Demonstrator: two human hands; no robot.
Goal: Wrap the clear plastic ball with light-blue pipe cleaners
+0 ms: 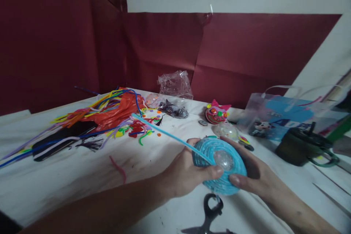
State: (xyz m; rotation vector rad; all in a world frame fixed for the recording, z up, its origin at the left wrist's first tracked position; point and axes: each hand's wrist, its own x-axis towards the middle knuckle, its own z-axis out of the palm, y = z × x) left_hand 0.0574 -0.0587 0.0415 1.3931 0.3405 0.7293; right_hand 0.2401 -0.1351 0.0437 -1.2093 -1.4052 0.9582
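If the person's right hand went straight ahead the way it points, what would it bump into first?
The right hand would meet the blue coiled piece it's touching; beyond, probably the left hand, though depth is hard to judge.

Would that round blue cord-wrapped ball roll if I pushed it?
The round blue cord-wrapped ball might roll, as its sides curve. Its clear middle may be slippery, since it shines. The straight blue strand sticking out might stop it.
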